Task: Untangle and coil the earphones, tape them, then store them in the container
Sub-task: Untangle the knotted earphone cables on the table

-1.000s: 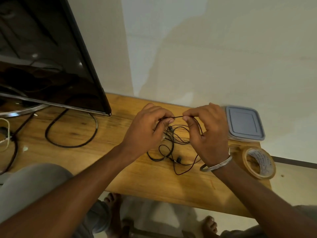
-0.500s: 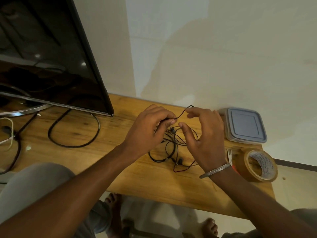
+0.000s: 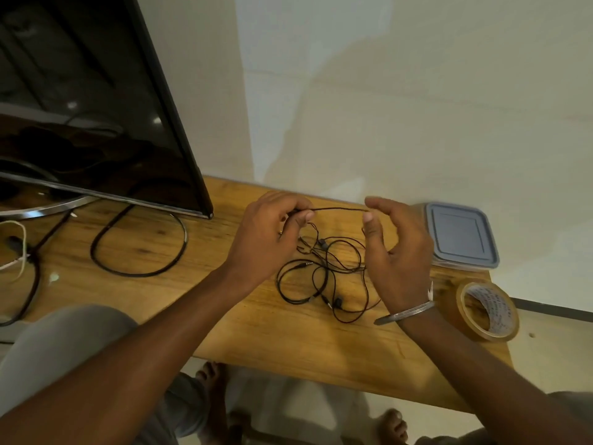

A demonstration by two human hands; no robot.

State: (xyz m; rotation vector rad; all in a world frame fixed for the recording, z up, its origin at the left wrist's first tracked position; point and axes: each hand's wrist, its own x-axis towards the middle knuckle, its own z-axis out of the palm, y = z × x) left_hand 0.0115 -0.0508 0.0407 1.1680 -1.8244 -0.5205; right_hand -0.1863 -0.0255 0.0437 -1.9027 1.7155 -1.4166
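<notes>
Black earphones [image 3: 324, 277] lie tangled in loose loops on the wooden table [image 3: 256, 329]. One strand runs taut and level above the tangle between my hands. My left hand [image 3: 269, 239] pinches its left end between thumb and fingers. My right hand [image 3: 394, 252] pinches its right end between thumb and forefinger, the other fingers spread. A lidded clear container with a grey-blue lid [image 3: 459, 236] sits at the table's far right. A roll of brown tape [image 3: 487, 311] stands at the right edge, close to my right wrist.
A dark TV screen [image 3: 96, 123] on a metal stand fills the left of the table, with a black cable loop [image 3: 138, 248] and a white cable [image 3: 16, 248] beside it. A pale wall stands just behind. The table's front edge is above my bare feet.
My hands have moved apart, the right one going right, and the strand between them is now stretched out straight. The view has shifted slightly.
</notes>
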